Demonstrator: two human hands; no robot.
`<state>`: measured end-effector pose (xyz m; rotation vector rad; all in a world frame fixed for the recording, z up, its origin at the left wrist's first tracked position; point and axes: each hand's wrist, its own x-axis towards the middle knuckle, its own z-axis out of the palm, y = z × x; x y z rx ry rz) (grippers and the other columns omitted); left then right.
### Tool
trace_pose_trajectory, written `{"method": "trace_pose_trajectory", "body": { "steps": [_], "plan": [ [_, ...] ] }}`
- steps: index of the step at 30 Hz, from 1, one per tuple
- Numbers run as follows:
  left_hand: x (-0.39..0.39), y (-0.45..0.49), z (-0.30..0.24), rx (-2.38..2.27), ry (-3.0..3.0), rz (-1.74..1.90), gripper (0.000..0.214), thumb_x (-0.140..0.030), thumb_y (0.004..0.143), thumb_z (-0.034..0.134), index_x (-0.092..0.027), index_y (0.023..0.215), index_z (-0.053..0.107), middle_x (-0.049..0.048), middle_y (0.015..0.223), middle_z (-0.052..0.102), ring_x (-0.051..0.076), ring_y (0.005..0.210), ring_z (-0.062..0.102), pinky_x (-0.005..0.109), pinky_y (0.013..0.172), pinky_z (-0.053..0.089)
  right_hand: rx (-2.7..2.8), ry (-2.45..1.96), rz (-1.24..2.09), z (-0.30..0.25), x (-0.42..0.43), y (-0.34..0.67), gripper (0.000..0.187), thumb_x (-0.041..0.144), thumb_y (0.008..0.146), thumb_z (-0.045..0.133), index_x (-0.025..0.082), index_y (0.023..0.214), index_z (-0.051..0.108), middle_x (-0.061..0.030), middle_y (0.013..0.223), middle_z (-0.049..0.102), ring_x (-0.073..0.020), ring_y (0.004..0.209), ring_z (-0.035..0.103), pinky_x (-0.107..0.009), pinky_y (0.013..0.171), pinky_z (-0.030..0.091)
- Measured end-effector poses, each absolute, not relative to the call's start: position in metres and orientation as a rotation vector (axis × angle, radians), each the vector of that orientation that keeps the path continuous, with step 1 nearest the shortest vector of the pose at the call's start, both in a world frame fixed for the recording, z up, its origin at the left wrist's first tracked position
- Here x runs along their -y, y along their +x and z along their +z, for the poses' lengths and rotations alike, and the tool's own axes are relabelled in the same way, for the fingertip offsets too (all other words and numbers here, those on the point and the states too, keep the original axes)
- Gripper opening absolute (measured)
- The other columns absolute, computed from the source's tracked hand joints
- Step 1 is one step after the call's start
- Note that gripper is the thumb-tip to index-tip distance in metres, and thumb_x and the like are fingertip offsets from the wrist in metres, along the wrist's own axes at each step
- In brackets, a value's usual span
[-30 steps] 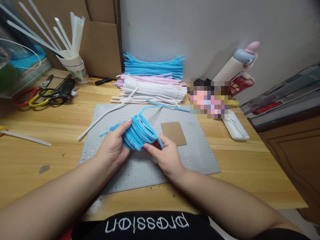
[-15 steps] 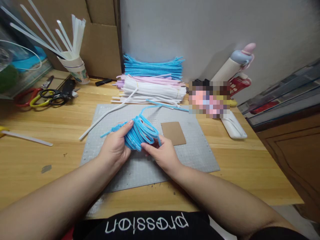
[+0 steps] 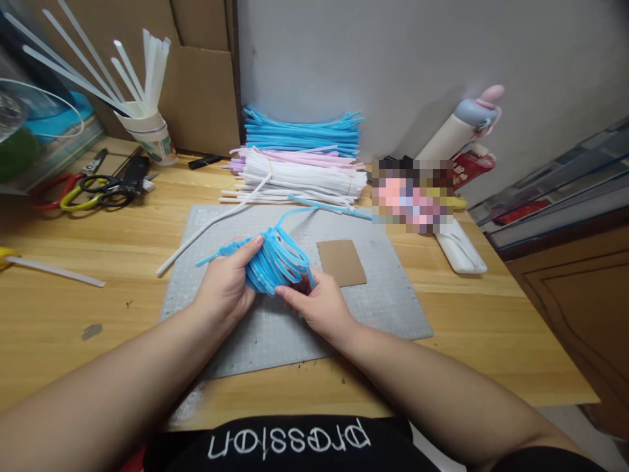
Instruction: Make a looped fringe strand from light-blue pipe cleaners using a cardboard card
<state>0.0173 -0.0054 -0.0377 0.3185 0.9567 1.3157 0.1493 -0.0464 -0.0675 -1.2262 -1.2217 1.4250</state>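
A looped bundle of blue pipe cleaners [image 3: 275, 264] is held between my two hands, above the grey cutting mat [image 3: 383, 305]. My left hand [image 3: 228, 278] is closed round its left side, thumb lying on top; a twisted blue end sticks out past it. My right hand [image 3: 319, 298] pinches the lower right of the loops, its thumb in front and the other fingers partly hidden behind. One blue strand runs up from the bundle towards the back of the mat. A square piece of cardboard [image 3: 343, 262] lies on the mat just right of my right hand.
Bundles of blue [image 3: 302, 134] and white pipe cleaners [image 3: 304, 178] lie along the wall, with pink ones between. Scissors [image 3: 81, 190] and a cup of white sticks [image 3: 150, 134] are at left. A bottle [image 3: 445, 134], a blurred patch and a white packet [image 3: 459, 248] are at right.
Almost nothing differs. My right thumb has shifted very slightly left along the lower edge of the blue loops.
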Motion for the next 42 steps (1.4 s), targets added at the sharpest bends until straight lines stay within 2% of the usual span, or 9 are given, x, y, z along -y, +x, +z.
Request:
{"method": "trace_pose_trajectory", "body": {
  "steps": [9,16,20,26,32,36,38,40,42],
  "plan": [
    [0.002,0.016,-0.037,-0.922,0.276,1.21,0.005,-0.01,0.074,0.066,-0.007,0.071,0.068,0.0069,0.068,0.072,0.015,0.057,0.067,0.031,0.071,0.06,1.25,-1.263,1.464,-0.07,0.049,0.149,0.021,0.035,0.072,0.068,0.017,0.068,0.058,0.0029,0.052,0.056,-0.0089,0.044,0.048,-0.023,0.043,0.037],
    [0.002,0.015,-0.039,-0.934,0.345,1.249,0.01,-0.014,0.077,0.063,-0.007,0.074,0.069,0.009,0.073,0.073,0.02,0.067,0.07,0.032,0.073,0.06,1.118,-1.251,1.529,-0.064,0.044,0.15,0.023,0.037,0.071,0.068,0.016,0.068,0.057,0.0005,0.061,0.06,-0.0075,0.046,0.051,-0.022,0.042,0.039],
    [0.0,0.015,-0.037,-0.938,0.277,1.273,0.01,-0.011,0.079,0.061,-0.008,0.073,0.069,0.0071,0.07,0.072,0.016,0.059,0.069,0.03,0.074,0.06,1.189,-1.255,1.484,-0.063,0.046,0.149,0.022,0.035,0.074,0.065,0.017,0.068,0.056,0.0031,0.056,0.056,-0.0067,0.043,0.048,-0.021,0.041,0.038],
    [0.0,0.014,-0.038,-0.923,0.298,1.29,0.005,-0.012,0.076,0.066,-0.008,0.075,0.069,0.0084,0.072,0.073,0.018,0.063,0.07,0.031,0.075,0.06,1.2,-1.238,1.432,-0.065,0.048,0.148,0.015,0.03,0.076,0.064,0.018,0.077,0.056,0.0052,0.054,0.054,-0.0067,0.043,0.047,-0.02,0.039,0.038],
    [0.004,0.016,-0.038,-0.931,0.342,1.248,0.009,-0.016,0.075,0.066,-0.008,0.073,0.069,0.0089,0.071,0.073,0.021,0.069,0.07,0.032,0.075,0.059,1.186,-1.256,1.452,-0.068,0.049,0.149,0.021,0.032,0.078,0.064,0.017,0.067,0.056,0.0036,0.051,0.055,-0.0063,0.041,0.048,-0.02,0.039,0.039],
    [0.004,0.016,-0.039,-0.925,0.343,1.22,0.008,-0.017,0.071,0.07,-0.009,0.071,0.068,0.0064,0.068,0.071,0.019,0.062,0.068,0.032,0.072,0.059,1.172,-1.259,1.518,-0.069,0.049,0.147,0.025,0.036,0.078,0.063,0.017,0.064,0.054,0.0035,0.051,0.054,-0.007,0.04,0.051,-0.02,0.038,0.04],
    [0.003,0.015,-0.038,-0.944,0.352,1.237,0.009,-0.017,0.067,0.073,-0.01,0.07,0.067,0.0053,0.067,0.071,0.017,0.059,0.066,0.032,0.07,0.058,1.192,-1.255,1.528,-0.068,0.049,0.148,0.022,0.035,0.078,0.063,0.017,0.068,0.054,0.0032,0.055,0.056,-0.0077,0.042,0.052,-0.021,0.041,0.042],
    [0.001,0.013,-0.038,-0.991,0.384,1.296,0.013,-0.017,0.063,0.076,-0.01,0.07,0.067,0.0046,0.068,0.071,0.017,0.061,0.066,0.032,0.07,0.058,1.26,-1.205,1.537,-0.065,0.049,0.154,0.015,0.03,0.075,0.066,0.018,0.079,0.058,0.0005,0.067,0.062,-0.0104,0.055,0.058,-0.024,0.051,0.048],
    [0.0,0.01,-0.037,-1.044,0.435,1.346,0.018,-0.018,0.059,0.079,-0.011,0.07,0.067,0.0035,0.069,0.071,0.017,0.063,0.066,0.031,0.067,0.057,1.328,-1.105,1.575,-0.06,0.049,0.163,0.031,0.025,0.072,0.07,0.02,0.101,0.059,-0.0043,0.091,0.066,-0.015,0.081,0.064,-0.029,0.072,0.052]
  ]
}}
